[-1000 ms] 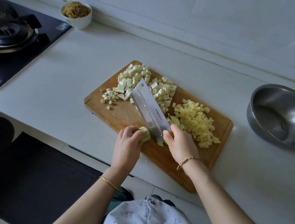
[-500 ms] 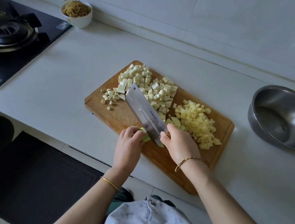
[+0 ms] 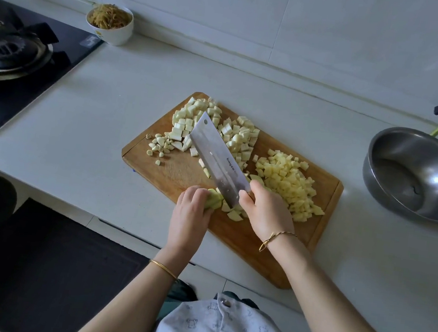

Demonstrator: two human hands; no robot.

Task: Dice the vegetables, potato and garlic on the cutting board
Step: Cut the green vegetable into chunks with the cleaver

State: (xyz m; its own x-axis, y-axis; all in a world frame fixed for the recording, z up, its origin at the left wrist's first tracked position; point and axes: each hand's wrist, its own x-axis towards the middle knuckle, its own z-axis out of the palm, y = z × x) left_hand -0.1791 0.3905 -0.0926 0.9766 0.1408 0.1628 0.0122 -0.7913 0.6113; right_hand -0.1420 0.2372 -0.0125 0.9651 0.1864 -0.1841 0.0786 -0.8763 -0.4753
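Observation:
A wooden cutting board [image 3: 180, 173] lies on the white counter. My right hand [image 3: 264, 214] grips the handle of a steel cleaver [image 3: 217, 160], whose blade edge rests on the board. My left hand [image 3: 192, 210] holds a pale green vegetable piece [image 3: 213, 199] against the blade's left side with curled fingers. A few cut green-white chunks [image 3: 234, 215] lie just right of the blade. White diced vegetable [image 3: 190, 122] is heaped at the board's far side, yellow diced potato [image 3: 291, 181] at the right, and chopped garlic [image 3: 159, 144] at the left.
A steel bowl [image 3: 419, 177] stands on the counter to the right. A white bowl of shredded food [image 3: 110, 22] sits by the wall at the back left. A black gas stove [image 3: 11, 52] takes up the left end. The counter edge runs just below the board.
The cleaver rose and came back down on the green piece, a little farther left. More cut chunks now lie right of the blade. My left hand stayed on the piece.

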